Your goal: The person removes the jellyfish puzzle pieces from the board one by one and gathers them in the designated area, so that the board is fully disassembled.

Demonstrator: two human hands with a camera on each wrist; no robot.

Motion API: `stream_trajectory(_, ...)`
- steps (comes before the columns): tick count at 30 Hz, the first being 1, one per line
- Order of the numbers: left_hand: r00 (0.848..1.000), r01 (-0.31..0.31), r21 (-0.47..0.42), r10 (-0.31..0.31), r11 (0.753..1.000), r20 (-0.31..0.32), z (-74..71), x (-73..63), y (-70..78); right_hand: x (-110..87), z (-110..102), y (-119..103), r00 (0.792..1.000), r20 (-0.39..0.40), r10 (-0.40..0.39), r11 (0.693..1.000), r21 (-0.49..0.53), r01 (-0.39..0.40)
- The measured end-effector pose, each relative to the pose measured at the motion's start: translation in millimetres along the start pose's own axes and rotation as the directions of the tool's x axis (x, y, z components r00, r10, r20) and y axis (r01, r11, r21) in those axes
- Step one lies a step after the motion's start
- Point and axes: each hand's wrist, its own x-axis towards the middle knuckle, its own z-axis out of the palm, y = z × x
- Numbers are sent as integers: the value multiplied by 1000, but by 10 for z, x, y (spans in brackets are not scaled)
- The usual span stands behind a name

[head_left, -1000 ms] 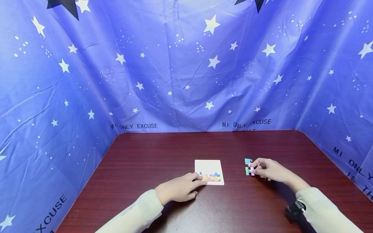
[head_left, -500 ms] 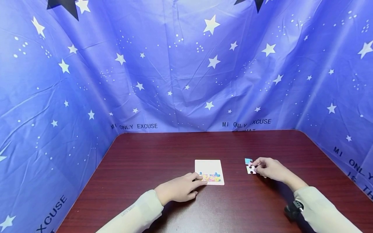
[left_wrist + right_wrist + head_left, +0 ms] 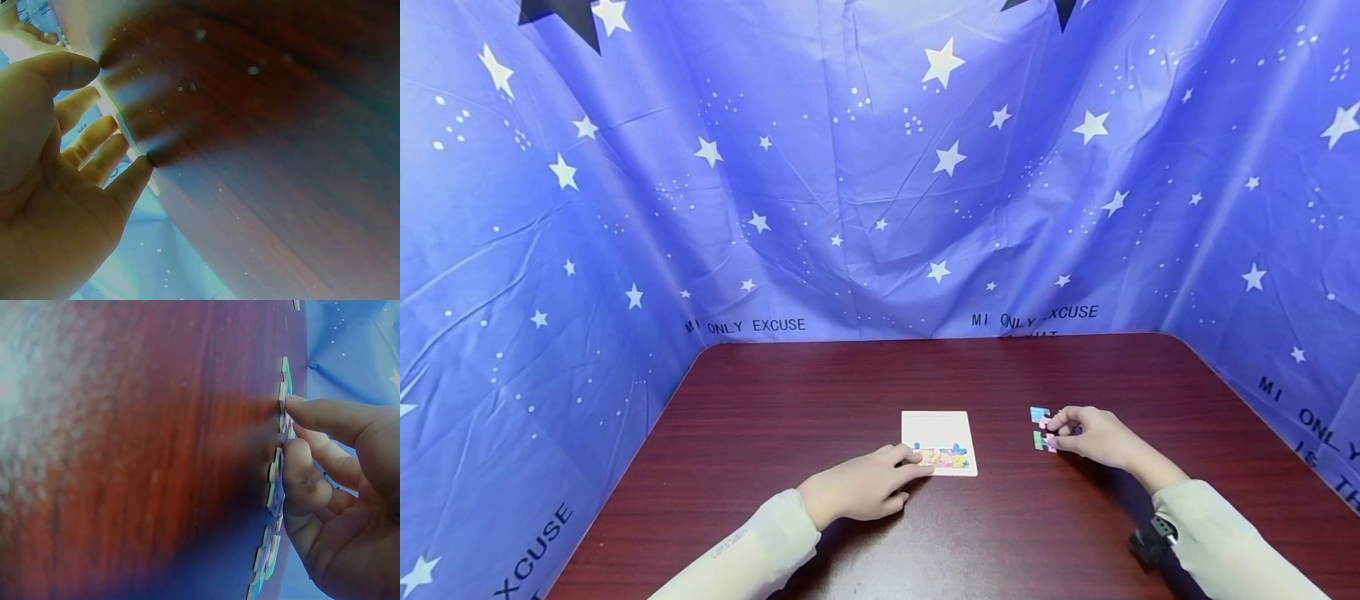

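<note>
A white square puzzle board (image 3: 936, 425) lies on the table, with colourful jigsaw pieces (image 3: 946, 457) fitted along its near part. My left hand (image 3: 867, 483) rests on the board's near left corner; in the left wrist view, its fingers (image 3: 95, 140) extend to the thin board edge. To the right of the board, my right hand (image 3: 1093, 435) pinches a green and pink puzzle piece (image 3: 1039, 440) low at the table. A blue piece (image 3: 1039, 414) lies just beyond it. In the right wrist view, the thumb (image 3: 331, 415) touches a piece, and other pieces (image 3: 274, 481) lie under the curled fingers.
The dark red wooden table (image 3: 820, 383) has rounded far corners. A blue curtain (image 3: 850, 208) with white stars hangs round its back and sides. Under the right sleeve, a black device (image 3: 1153, 540) sits at the wrist.
The green and pink piece under my right fingers tilts and shows pale half a second ago, then shows its colours again. The right forearm shifts slightly left. My left hand stays put.
</note>
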Motion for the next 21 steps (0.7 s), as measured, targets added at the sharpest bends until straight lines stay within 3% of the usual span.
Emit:
stream_trajectory(9, 1000, -21, 10, 21, 1000, -18, 6, -3, 6, 9, 12, 3, 1000, 2, 21, 1000, 17, -21)
stream_trajectory(21, 998, -16, 15, 17, 1000, -54, 14, 7, -15, 31, -5, -102, 1000, -11, -15, 999, 36, 15)
